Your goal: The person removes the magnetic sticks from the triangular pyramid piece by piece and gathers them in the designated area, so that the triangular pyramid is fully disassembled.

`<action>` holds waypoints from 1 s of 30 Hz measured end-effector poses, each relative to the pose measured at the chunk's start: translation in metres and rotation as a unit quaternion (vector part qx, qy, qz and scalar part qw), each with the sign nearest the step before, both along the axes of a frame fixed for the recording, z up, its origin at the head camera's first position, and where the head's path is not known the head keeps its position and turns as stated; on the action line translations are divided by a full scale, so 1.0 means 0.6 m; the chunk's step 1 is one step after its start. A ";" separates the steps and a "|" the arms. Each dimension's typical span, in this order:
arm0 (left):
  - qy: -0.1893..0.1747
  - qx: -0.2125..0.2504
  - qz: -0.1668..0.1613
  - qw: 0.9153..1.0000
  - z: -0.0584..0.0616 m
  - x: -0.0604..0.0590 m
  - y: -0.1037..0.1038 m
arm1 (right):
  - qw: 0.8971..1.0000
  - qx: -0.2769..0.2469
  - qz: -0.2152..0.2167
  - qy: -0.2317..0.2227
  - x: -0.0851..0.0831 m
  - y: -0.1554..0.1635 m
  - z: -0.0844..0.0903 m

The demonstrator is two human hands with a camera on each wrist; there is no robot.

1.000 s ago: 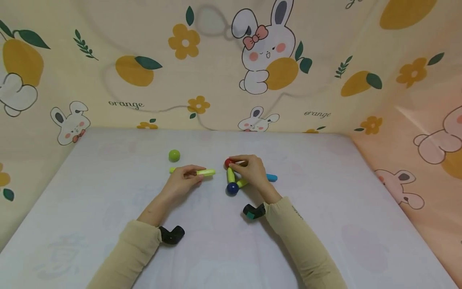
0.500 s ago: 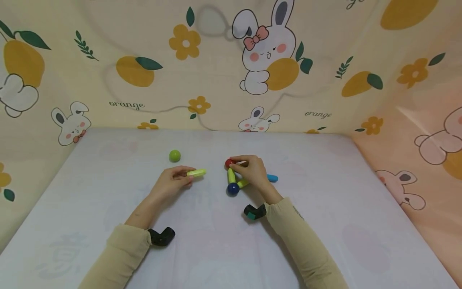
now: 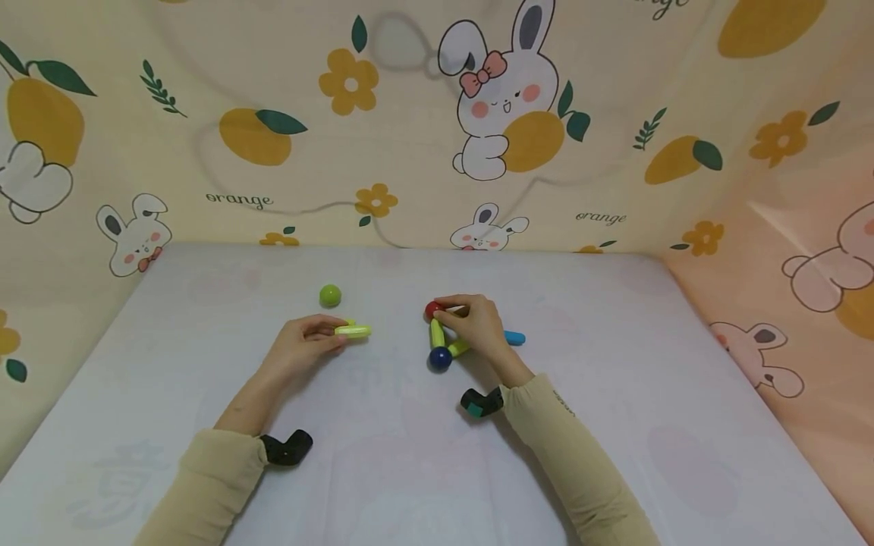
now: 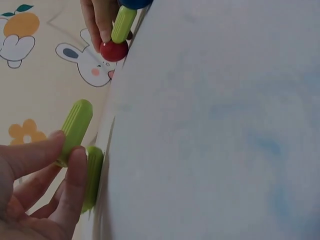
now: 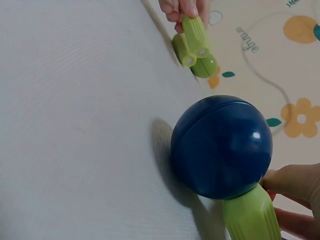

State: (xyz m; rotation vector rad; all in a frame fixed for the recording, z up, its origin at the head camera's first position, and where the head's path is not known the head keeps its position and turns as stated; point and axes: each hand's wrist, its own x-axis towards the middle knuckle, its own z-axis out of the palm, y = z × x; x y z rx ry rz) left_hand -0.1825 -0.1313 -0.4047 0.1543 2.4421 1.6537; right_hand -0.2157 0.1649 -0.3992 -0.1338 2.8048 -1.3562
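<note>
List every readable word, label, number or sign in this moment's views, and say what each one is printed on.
"orange", on the printed cloth backdrop, left of centre in the head view.
"orange", on the same backdrop, right of centre.
"orange", on the backdrop in the right wrist view, turned on its side.
Cut-off script at the head view's top edge: unreadable.
Small dark marks on the right sleeve: too small to read.
The green sticks, balls and white table: no text visible.

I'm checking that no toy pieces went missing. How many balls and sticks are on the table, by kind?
Balls: 3 (green ball, red ball, blue ball)
Sticks: 5 (4 green sticks, 1 blue stick)
Total: 8
</note>
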 end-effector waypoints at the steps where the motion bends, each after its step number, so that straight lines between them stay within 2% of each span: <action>1: -0.003 0.002 0.002 1.000 0.000 0.000 -0.003 | 1.000 0.002 0.000 0.001 0.000 0.000 0.000; 19: -0.035 -0.026 -0.002 0.999 0.004 -0.005 -0.027 | 1.000 -0.003 0.000 0.006 0.001 0.002 -0.004; 30: -0.027 -0.051 -0.001 0.998 0.001 -0.009 -0.041 | 1.000 -0.002 -0.005 0.005 0.001 0.001 -0.002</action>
